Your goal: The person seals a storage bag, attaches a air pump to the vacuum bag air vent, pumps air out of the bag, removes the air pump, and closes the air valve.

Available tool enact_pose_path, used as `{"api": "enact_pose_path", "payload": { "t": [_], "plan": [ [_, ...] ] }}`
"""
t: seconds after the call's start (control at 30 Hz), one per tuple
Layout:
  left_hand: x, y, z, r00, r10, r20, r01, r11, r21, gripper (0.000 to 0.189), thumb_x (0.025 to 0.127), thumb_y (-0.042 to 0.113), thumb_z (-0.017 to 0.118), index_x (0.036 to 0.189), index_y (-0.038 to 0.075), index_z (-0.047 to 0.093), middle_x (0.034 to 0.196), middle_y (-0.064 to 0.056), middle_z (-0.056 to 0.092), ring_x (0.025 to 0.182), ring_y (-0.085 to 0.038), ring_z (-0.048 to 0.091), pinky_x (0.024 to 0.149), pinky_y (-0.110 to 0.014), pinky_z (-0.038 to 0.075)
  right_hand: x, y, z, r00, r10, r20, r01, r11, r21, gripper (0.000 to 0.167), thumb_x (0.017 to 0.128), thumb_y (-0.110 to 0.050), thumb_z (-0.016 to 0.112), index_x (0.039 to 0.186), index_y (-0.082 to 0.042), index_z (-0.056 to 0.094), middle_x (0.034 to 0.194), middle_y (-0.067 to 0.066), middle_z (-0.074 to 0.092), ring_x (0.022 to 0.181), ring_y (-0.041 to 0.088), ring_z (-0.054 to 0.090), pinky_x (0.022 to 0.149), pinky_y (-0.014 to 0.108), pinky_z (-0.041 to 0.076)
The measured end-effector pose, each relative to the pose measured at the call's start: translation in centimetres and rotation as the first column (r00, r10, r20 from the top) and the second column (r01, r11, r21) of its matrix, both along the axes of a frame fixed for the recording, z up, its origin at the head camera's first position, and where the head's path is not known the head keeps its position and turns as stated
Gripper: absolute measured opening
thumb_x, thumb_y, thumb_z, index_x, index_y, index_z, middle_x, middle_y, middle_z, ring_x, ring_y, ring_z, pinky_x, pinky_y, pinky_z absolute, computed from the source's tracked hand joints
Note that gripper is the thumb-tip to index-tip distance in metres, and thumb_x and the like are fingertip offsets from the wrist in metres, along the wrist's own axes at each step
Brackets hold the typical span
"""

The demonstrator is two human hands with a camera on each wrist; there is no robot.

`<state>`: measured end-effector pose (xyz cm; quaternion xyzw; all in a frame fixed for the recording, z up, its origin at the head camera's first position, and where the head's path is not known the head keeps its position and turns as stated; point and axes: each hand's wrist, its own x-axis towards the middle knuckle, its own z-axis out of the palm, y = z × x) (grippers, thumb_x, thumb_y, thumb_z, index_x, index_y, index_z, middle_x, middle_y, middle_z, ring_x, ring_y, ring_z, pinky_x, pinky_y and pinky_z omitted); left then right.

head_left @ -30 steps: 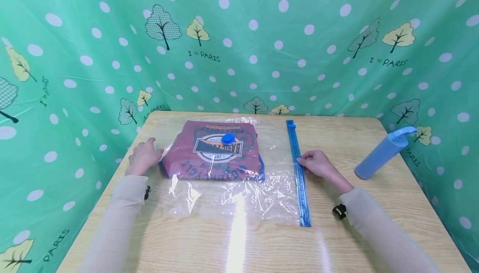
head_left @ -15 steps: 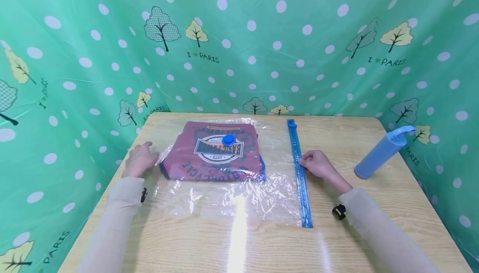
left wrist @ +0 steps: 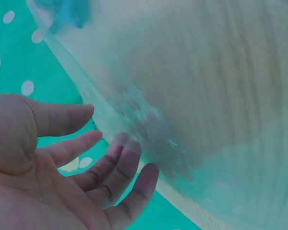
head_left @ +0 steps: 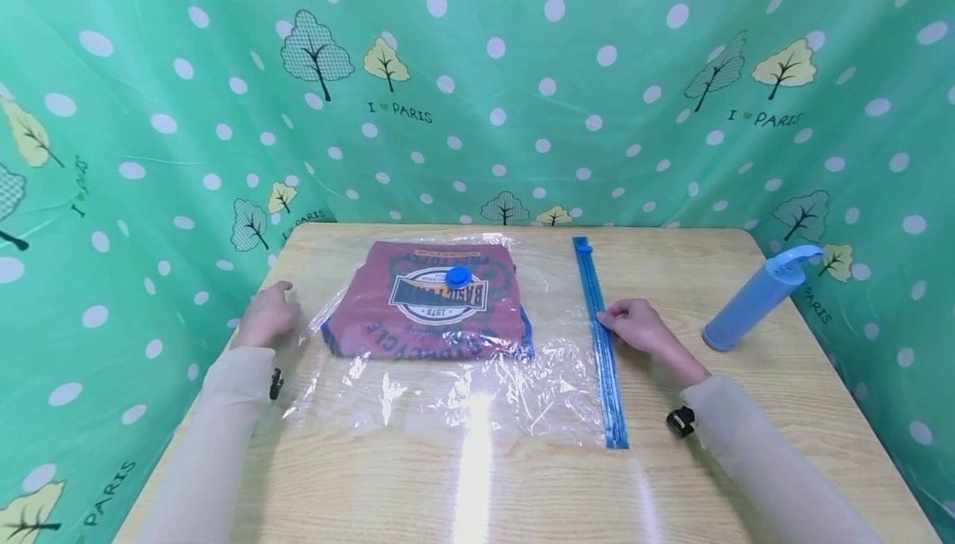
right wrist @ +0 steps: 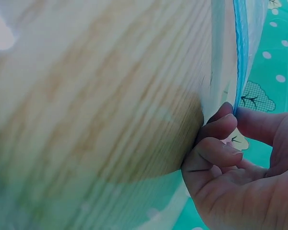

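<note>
Ideally, smooth the bag (head_left: pixel 555 378) gently: right of the garment (head_left: pixel 433 332), the right hand (head_left: pixel 639 328) pinches the zip strip (head_left: pixel 607 370); left of it, the left hand (head_left: pixel 265 313) is spread.

Room nearside of bag (head_left: pixel 462 374), pump (head_left: pixel 755 303) right

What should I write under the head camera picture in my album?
A right hand pinches the blue strip of a clear bag with folded maroon clothing inside.
</note>
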<state>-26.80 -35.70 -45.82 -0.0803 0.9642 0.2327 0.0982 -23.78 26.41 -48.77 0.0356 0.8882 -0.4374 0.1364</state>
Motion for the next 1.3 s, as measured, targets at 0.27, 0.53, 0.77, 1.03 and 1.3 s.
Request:
{"api": "enact_pose_path", "payload": {
  "t": [0.27,0.53,0.77,1.03,1.3],
  "plan": [
    [-0.4,0.1,-0.3,1.000,0.004,0.002,-0.004,1.000,0.003,0.072,0.090,0.000,0.048,0.156,-0.016,0.022,0.152,-0.046,0.031,0.126,-0.060,0.045,0.104,-0.067,0.042,0.2,0.1,0.0,1.000,0.006,-0.020,-0.006,1.000,0.004,0.029,0.108,-0.019,0.060,0.115,0.008,0.066,0.083,0.008,0.064,0.070,0.018,0.057,0.060,0.028,0.046],
    [-0.4,0.8,-0.2,1.000,-0.002,0.022,0.001,1.000,0.020,0.074,0.091,-0.002,0.046,0.158,-0.014,0.019,0.151,-0.047,0.032,0.110,-0.052,0.054,0.090,-0.059,0.050,0.6,0.6,0.4,1.000,0.003,-0.020,-0.002,1.000,0.022,0.032,0.109,-0.019,0.057,0.120,0.011,0.064,0.088,0.010,0.065,0.074,0.020,0.058,0.062,0.030,0.048],
    [-0.6,1.4,-0.5,1.000,0.002,0.021,-0.002,1.000,0.017,0.075,0.090,-0.003,0.048,0.159,-0.011,0.021,0.152,-0.047,0.031,0.124,-0.059,0.048,0.101,-0.066,0.045,0.6,1.4,0.2,1.000,-0.016,-0.003,0.016,0.999,0.047,0.034,0.110,-0.019,0.056,0.123,0.011,0.064,0.089,0.011,0.064,0.076,0.021,0.059,0.064,0.031,0.048],
    [-0.8,2.0,-0.5,0.999,-0.002,0.050,0.002,1.000,-0.001,0.073,0.091,0.000,0.048,0.159,-0.011,0.022,0.151,-0.046,0.032,0.124,-0.060,0.048,0.099,-0.066,0.047,0.9,2.0,0.5,1.000,-0.026,0.006,0.026,0.999,0.038,0.035,0.110,-0.020,0.055,0.123,0.011,0.063,0.089,0.010,0.063,0.076,0.021,0.058,0.064,0.033,0.048],
    [-1.3,1.4,-1.1,0.998,0.006,0.056,-0.010,0.998,0.058,0.059,0.091,0.000,0.046,0.144,-0.024,0.037,0.139,-0.046,0.045,0.115,-0.053,0.056,0.099,-0.062,0.050,1.0,2.4,0.3,0.999,-0.033,0.013,0.032,0.999,0.026,0.037,0.110,-0.025,0.057,0.121,0.009,0.064,0.088,0.008,0.063,0.075,0.020,0.058,0.062,0.030,0.046]
  ]
}}
